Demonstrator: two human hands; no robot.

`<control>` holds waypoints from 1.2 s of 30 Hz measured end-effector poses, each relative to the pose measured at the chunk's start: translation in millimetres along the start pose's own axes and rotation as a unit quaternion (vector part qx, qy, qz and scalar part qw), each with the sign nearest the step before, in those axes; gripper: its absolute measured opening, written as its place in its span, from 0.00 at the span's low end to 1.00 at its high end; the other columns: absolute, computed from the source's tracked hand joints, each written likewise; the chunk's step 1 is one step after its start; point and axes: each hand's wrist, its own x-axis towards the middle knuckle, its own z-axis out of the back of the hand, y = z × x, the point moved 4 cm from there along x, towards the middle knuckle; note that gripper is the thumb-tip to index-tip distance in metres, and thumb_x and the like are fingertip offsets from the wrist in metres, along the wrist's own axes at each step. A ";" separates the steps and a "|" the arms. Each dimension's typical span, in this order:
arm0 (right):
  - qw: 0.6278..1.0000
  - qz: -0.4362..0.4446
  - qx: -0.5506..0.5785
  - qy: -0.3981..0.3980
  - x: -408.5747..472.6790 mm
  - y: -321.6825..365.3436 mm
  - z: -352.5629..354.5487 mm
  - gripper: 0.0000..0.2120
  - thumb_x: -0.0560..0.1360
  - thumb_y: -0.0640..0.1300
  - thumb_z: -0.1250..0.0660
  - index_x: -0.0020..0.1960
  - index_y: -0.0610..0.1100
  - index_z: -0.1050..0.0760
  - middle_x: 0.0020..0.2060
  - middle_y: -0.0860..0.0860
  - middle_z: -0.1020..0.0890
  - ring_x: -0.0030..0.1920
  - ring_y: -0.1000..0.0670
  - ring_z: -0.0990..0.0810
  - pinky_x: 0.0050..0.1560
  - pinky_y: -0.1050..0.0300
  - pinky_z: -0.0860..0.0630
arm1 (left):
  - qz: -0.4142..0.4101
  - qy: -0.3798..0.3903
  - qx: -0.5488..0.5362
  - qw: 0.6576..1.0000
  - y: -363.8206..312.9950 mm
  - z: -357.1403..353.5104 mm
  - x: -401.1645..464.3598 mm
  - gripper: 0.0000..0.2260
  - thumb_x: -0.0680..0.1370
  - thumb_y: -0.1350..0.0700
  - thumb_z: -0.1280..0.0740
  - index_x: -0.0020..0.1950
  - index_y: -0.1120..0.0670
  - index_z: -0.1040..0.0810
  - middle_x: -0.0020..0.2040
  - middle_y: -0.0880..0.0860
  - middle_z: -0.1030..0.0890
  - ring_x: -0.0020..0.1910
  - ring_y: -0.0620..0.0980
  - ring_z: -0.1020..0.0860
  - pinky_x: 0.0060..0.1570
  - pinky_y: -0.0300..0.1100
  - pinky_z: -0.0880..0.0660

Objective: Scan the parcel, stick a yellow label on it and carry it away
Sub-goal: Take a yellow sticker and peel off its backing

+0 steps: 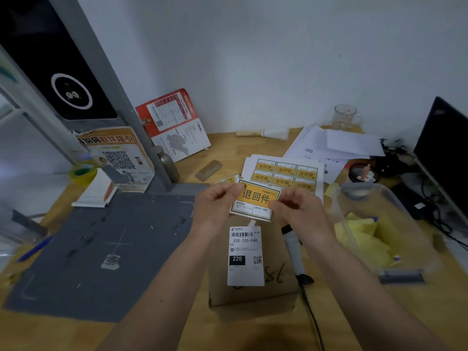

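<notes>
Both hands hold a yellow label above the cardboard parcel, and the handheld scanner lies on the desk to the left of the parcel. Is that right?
One thing is off. In the head view the scanner lies to the right of the parcel, not the left. The left hand and right hand do hold the yellow label above it.

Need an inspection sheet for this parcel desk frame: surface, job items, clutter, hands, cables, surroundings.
Surface: wooden desk, with a grey mat on its left part.
Job's things: cardboard parcel flat on the desk, white shipping label on top; yellow label held above it; sheet of yellow labels behind; handheld scanner lying beside the parcel.
Clutter: tape roll, blue pen, loose papers, glass cup, clear bin holding yellow scraps.
Grippers: left hand and right hand each pinch an edge of the yellow label.
Cables: scanner cord runs toward the near edge; a tangle by the monitor.
Surroundings: white wall, leaning pamphlet.
</notes>
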 end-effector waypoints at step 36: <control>0.978 0.150 0.141 0.039 -15.3 65.1 -16.7 0.09 0.70 0.30 0.30 0.50 0.30 0.24 0.35 0.35 0.19 0.30 0.46 0.23 0.30 0.59 0.23 | -0.190 0.111 0.056 0.974 -34.2 -19.9 -41.6 0.14 0.78 0.62 0.36 0.60 0.47 0.20 0.51 0.50 0.17 0.46 0.41 0.19 0.46 0.29 0.26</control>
